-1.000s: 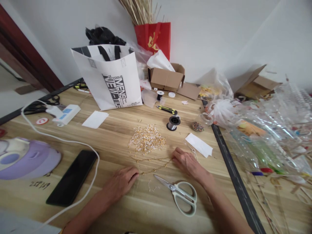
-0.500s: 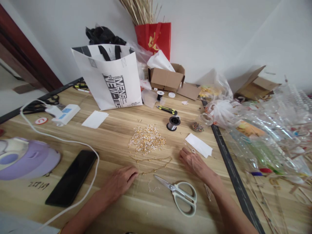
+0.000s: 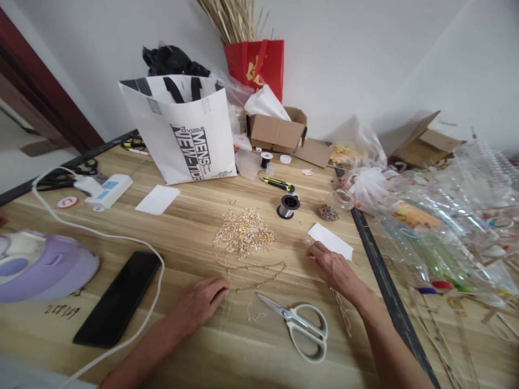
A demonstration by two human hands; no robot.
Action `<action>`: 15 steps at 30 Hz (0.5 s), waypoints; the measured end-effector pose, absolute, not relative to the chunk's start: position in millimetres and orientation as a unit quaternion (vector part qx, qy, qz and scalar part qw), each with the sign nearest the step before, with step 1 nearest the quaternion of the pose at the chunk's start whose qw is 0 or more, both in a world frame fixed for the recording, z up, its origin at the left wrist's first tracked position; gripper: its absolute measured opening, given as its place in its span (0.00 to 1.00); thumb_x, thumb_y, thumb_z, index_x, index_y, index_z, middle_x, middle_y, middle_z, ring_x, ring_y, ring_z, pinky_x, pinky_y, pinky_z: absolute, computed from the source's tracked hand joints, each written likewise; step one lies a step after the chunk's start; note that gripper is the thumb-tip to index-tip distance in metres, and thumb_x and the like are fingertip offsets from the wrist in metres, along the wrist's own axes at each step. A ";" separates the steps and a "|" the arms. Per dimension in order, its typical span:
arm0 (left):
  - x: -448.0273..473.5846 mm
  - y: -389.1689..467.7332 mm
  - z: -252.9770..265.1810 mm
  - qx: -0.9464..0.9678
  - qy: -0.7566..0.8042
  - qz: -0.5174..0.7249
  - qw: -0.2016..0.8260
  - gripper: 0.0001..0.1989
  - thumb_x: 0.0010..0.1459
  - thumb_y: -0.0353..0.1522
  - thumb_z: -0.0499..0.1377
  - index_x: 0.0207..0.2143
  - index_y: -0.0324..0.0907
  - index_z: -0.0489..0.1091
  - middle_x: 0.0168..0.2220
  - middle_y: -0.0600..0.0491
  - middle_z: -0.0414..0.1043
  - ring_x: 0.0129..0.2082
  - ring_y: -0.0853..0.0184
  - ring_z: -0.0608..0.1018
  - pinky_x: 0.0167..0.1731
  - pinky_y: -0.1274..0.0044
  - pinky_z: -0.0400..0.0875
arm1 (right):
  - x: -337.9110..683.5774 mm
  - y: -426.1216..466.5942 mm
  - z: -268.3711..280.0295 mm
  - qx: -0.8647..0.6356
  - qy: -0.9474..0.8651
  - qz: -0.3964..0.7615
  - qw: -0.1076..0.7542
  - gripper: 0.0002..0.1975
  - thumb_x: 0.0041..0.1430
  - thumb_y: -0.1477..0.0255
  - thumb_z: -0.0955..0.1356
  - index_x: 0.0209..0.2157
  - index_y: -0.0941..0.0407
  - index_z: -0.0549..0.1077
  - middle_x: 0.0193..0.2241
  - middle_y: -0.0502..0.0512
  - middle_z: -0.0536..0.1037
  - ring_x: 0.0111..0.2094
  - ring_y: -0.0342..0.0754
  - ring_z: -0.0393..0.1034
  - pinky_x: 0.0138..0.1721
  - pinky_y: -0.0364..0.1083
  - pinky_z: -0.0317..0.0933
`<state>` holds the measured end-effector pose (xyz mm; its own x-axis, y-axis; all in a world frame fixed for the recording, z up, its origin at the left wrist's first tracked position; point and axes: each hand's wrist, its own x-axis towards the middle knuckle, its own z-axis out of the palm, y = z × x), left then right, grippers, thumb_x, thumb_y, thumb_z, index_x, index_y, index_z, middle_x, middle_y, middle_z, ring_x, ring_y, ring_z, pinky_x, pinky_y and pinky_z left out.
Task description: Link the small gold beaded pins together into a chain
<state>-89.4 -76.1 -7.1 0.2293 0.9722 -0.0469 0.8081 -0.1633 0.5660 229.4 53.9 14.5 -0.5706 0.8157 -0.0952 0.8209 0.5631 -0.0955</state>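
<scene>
My left hand (image 3: 203, 299) rests on the table with thumb and fingers pressed together, at one end of a gold beaded chain (image 3: 259, 284). The chain lies in a loop to its right. My right hand (image 3: 333, 266) is closed, its fingertips bent down beside a white paper slip (image 3: 330, 241); whatever they pinch is hidden. A pale stringy strand (image 3: 344, 313) lies below that wrist. Scissors (image 3: 300, 324) with pale green handles lie between my hands, blades together. Beyond the chain is a pile of gold and clear beads (image 3: 244, 232).
A wire spool (image 3: 288, 206), a yellow-black utility knife (image 3: 278, 184) and a tipped jar with beads (image 3: 329, 210) are farther back. A white bag (image 3: 182, 129) stands at the back. A phone (image 3: 118, 298) and white cable lie left; clear plastic packaging (image 3: 441, 216) crowds the right.
My right hand has shifted slightly right, covering part of the paper slip's near edge. More of the pale strand shows below its wrist. My left hand has barely moved.
</scene>
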 end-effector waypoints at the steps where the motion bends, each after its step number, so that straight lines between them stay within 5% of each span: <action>1: -89.5 -76.1 -7.2 0.744 0.598 0.166 0.247 0.12 0.60 0.33 0.48 0.31 0.43 0.70 0.29 0.53 0.74 0.31 0.67 0.74 0.32 0.79 0.65 | 225.2 51.4 15.1 0.444 0.892 -0.086 0.006 0.06 0.62 0.76 0.60 0.33 0.57 0.67 0.33 0.53 0.69 0.31 0.45 0.67 0.29 0.42 0.53; 5: -89.6 -75.8 -7.2 0.744 0.599 0.162 0.249 0.12 0.60 0.33 0.48 0.31 0.43 0.70 0.29 0.53 0.74 0.30 0.67 0.74 0.32 0.79 0.64 | 203.4 40.5 15.7 0.388 0.912 -0.131 -0.007 0.09 0.63 0.75 0.58 0.33 0.57 0.67 0.32 0.53 0.70 0.31 0.43 0.67 0.30 0.41 0.55; 15: -90.0 -75.5 -6.5 0.738 0.600 0.160 0.264 0.11 0.59 0.33 0.48 0.31 0.43 0.69 0.29 0.54 0.74 0.30 0.67 0.74 0.32 0.79 0.64 | 193.0 38.2 -0.9 0.371 0.925 -0.032 0.070 0.08 0.64 0.78 0.58 0.33 0.58 0.66 0.33 0.55 0.71 0.28 0.44 0.67 0.24 0.43 0.49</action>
